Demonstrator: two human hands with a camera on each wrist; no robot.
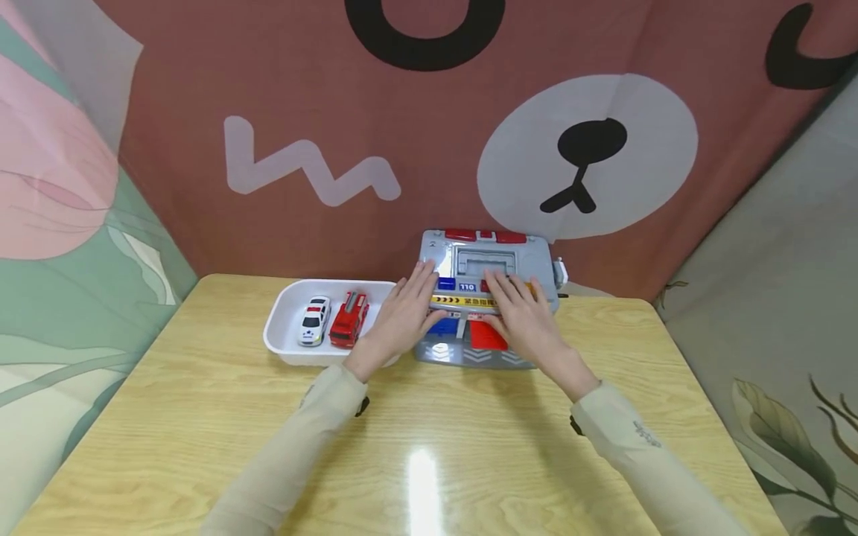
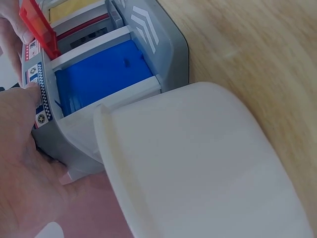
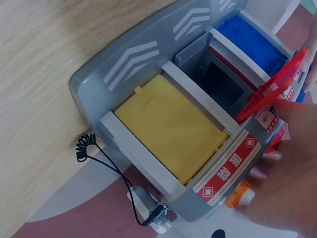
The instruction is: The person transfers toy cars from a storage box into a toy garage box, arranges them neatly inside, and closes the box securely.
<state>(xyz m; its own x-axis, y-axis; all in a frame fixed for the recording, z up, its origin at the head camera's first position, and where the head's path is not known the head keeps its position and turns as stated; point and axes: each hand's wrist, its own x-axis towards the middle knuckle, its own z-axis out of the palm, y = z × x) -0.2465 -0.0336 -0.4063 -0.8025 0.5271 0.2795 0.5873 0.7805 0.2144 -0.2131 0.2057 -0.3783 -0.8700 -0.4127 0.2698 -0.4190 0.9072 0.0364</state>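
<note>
A grey toy garage (image 1: 536,260) stands at the back of the table, with a yellow strip across its top edge. In the left wrist view, its blue door (image 2: 104,74) lies closed. A red door (image 3: 277,87) stands raised over a dark bay in the right wrist view, and the yellow door (image 3: 171,126) is closed. My left hand (image 1: 402,316) rests straight fingers on the garage's left top, thumb toward the front. My right hand (image 1: 529,327) lays its fingers over the buttons at right, its thumb beside the raised red door.
Left of the garage sits a white tub (image 1: 281,346) holding a toy police car (image 1: 313,321) and a red toy fire engine (image 1: 349,318). A white handset (image 3: 148,210) on a coiled black cord hangs at the garage's side. A printed curtain (image 1: 302,238) backs the wooden table (image 1: 375,461).
</note>
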